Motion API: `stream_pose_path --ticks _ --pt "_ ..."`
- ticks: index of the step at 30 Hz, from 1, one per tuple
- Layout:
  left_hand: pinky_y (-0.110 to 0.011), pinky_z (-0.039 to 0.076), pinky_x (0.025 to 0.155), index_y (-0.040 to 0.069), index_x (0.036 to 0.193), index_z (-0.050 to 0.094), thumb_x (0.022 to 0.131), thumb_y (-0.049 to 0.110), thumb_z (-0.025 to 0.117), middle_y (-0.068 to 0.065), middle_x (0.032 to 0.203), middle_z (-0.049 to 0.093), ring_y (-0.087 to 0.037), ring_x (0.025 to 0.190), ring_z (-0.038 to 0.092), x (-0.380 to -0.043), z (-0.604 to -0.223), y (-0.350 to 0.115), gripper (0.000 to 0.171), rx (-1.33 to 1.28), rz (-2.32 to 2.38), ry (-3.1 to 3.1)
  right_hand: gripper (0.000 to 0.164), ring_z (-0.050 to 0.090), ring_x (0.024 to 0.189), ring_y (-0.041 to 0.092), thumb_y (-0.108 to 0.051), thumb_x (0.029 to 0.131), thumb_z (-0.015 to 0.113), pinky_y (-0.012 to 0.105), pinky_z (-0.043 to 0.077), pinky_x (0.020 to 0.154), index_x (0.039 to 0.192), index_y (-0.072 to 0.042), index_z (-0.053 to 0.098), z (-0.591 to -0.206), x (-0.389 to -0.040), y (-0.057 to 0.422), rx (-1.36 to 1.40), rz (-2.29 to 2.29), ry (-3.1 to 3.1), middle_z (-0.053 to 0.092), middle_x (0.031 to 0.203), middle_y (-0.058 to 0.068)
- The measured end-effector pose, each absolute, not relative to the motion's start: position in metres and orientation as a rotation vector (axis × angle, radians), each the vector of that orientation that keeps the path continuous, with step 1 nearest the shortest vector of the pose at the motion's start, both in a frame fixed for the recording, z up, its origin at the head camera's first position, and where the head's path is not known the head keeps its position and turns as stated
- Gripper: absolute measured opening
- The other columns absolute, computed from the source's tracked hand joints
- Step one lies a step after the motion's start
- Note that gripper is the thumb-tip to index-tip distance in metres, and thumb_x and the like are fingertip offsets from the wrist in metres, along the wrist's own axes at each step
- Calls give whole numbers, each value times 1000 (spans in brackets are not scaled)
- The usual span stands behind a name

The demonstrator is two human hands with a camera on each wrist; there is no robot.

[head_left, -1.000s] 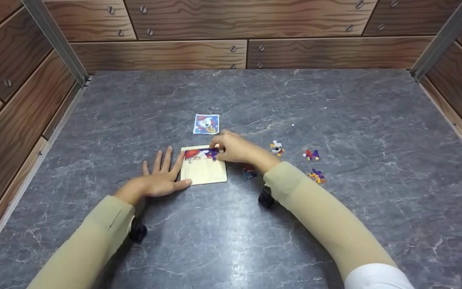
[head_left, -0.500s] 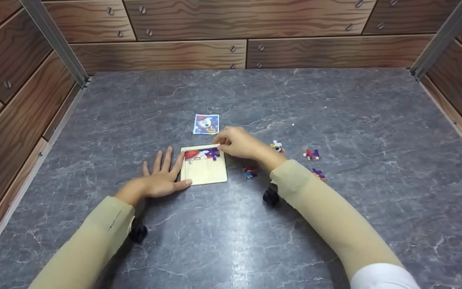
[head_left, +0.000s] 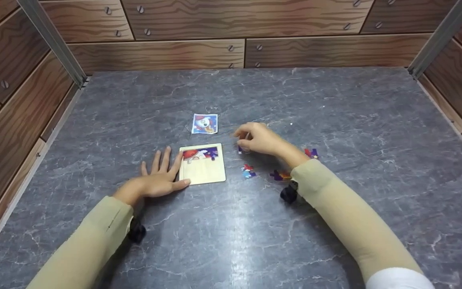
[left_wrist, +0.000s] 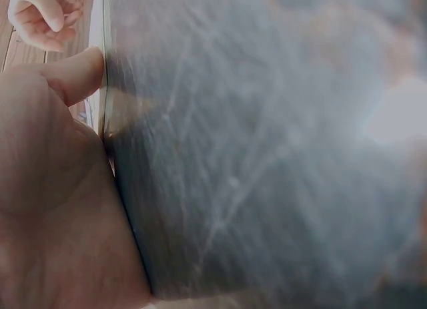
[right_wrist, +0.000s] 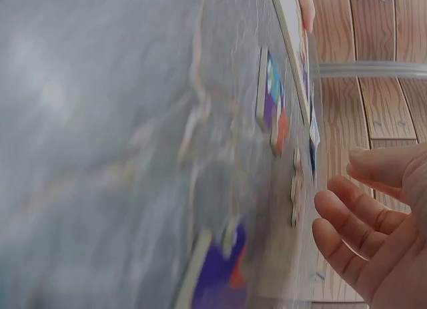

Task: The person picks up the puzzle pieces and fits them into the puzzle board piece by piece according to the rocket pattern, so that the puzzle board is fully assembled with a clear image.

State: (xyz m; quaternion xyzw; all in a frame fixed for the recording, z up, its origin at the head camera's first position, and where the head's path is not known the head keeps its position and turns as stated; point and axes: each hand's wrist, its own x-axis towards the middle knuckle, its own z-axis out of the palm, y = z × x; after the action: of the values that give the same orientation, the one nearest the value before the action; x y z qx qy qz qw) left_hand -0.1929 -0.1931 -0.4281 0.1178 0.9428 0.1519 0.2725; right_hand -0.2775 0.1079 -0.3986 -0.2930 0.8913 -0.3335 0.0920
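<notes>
Overlapping some puzzle pieces point(head_left: 280, 175) is the right sleeve point(head_left: 337, 200).

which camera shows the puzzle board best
The head view: it shows the puzzle board from above, the left hand covering part of its edge. The left wrist view catches a thin edge, the right wrist view a steeply slanted part.

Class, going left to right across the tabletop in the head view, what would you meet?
Bare left hand, square pale wooden tray, red-and-blue jigsaw piece, purple-and-orange jigsaw piece, red-and-purple jigsaw piece.
</notes>
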Motion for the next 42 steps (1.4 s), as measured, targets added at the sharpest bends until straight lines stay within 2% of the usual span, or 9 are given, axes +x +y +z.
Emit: stream_pose_path --ticks 8,14,21,28,33,42 --pt "-64 -22 93 22 148 -16 84 74 32 -11 147 -33 -32 130 -34 -191 -425 -194 96 309 436 2541 21 60 87 27 -8 84 66 38 48 79 101 3 64 -402 -282 124 -795 -918 2697 64 94 15" --pt "-66 -20 93 24 147 -18 82 76 32 -9 146 -35 -31 129 -35 -195 -427 -195 97 306 417 2541 32 58 90 30 -8 78 73 39 47 83 104 7 61 -406 -284 127 -831 -885 2662 62 99 18" --pt "-66 -21 92 21 147 -18 83 75 32 -10 146 -35 -32 129 -35 -195 -427 -194 97 322 414 2548 45 53 95 30 -12 72 79 41 42 86 109 3 61 -406 -287 126 -808 -812 2647 57 102 17" --pt "-65 -21 93 21 147 -17 85 72 33 -12 147 -33 -33 130 -34 -192 -422 -192 95 334 448 2532 35 53 92 28 -12 71 80 39 41 84 97 2 61 -409 -288 126 -813 -831 2623 59 94 15" --pt "-64 -21 94 23 147 -18 83 75 32 -11 147 -33 -31 130 -34 -191 -425 -192 96 322 444 2534 32 52 91 27 -11 73 79 39 41 85 95 2 60 -410 -288 125 -792 -832 2597 58 93 14" --pt "-65 -20 93 19 148 -16 86 72 33 -14 147 -32 -34 130 -33 -190 -423 -191 95 339 454 2542 31 48 90 24 -16 75 77 39 39 84 94 0 58 -410 -289 125 -806 -739 2616 55 92 11"
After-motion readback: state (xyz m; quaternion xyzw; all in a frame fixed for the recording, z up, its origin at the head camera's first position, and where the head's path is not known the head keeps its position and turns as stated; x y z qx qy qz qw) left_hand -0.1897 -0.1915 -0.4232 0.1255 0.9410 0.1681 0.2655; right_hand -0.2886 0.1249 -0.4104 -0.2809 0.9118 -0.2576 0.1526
